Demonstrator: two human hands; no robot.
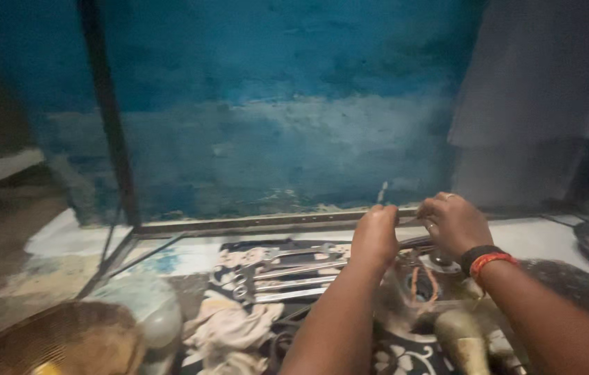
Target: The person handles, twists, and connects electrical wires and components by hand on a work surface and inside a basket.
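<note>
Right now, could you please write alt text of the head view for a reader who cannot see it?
Two bare hands, the left hand fisted and the right hand wearing a black and orange wristband, pinch a thin metal rod above a patterned cloth. Silver steel spanners lie in a row there, before a worn blue wall.

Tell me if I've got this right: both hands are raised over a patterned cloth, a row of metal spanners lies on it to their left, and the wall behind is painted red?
Not quite. The head view shows the wall painted blue, not red. The rest holds: the left hand and right hand are raised over the patterned cloth, and the metal spanners lie in a row on it to their left.
</note>
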